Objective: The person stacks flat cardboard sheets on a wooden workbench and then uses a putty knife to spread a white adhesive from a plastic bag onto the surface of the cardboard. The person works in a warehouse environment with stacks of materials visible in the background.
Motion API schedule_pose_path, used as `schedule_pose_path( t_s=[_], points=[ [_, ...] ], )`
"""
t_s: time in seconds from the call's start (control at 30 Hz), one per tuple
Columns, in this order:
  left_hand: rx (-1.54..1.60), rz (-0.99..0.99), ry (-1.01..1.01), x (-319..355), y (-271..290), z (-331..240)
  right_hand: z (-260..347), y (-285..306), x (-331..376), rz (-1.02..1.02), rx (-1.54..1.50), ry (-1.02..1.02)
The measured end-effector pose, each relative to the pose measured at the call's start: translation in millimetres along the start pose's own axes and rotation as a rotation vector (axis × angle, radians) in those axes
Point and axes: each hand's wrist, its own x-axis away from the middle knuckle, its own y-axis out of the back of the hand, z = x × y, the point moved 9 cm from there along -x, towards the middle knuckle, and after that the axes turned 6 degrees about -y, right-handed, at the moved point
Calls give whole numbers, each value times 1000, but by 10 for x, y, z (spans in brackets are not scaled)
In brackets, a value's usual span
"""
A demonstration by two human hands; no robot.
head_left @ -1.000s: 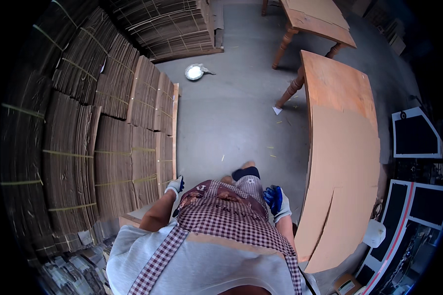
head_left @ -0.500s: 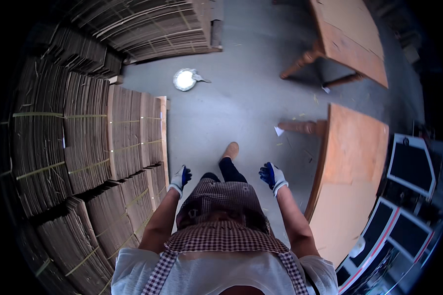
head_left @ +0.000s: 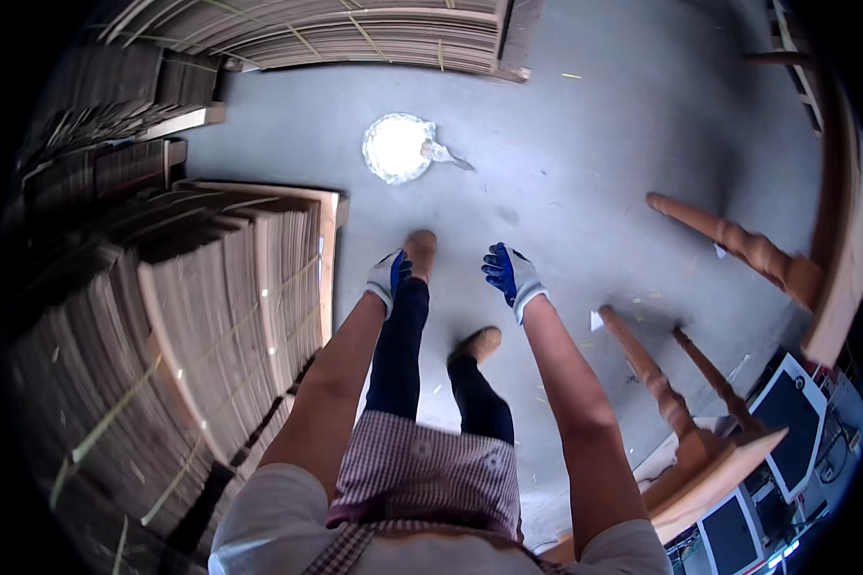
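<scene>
Head view: my left hand [head_left: 388,276] and right hand [head_left: 514,276] are half-open, empty, near that white pan [head_left: 396,149]. With my left shoe [head_left: 420,252] closest, one sloppy stride could tip it.

We look down from the person's own head, through the left of two fisheye cameras worn side by side. Our view is upright and faces forward past the left hand [head_left: 389,276] and right hand [head_left: 514,273], which we see from above and behind, with forearms [head_left: 572,393] reaching up to them. The apron [head_left: 431,470] and sleeves [head_left: 268,513], below the grips, lie nearest to us; the floor [head_left: 518,144] under and beyond the hands sits farther off. Left of the left hand we take in cardboard stacks [head_left: 235,316], right of the right hand a wooden table [head_left: 846,220], edges bending toward the dark rim.
</scene>
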Motion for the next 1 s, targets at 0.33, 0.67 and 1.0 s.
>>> schedule_pose_path(
  t_s=[0.33, 0.67, 1.0],
  points=[
    [469, 96, 52, -2193, -574, -517, 397, -666, -2660, -31, -291, -93],
    [821, 1, -289, -2541, -359, -873, 401, -538, -3450, -226, -586, -74],
    [104, 195, -420, -481, -278, -825, -259, -101, -941, 11, -751, 246]
  ],
)
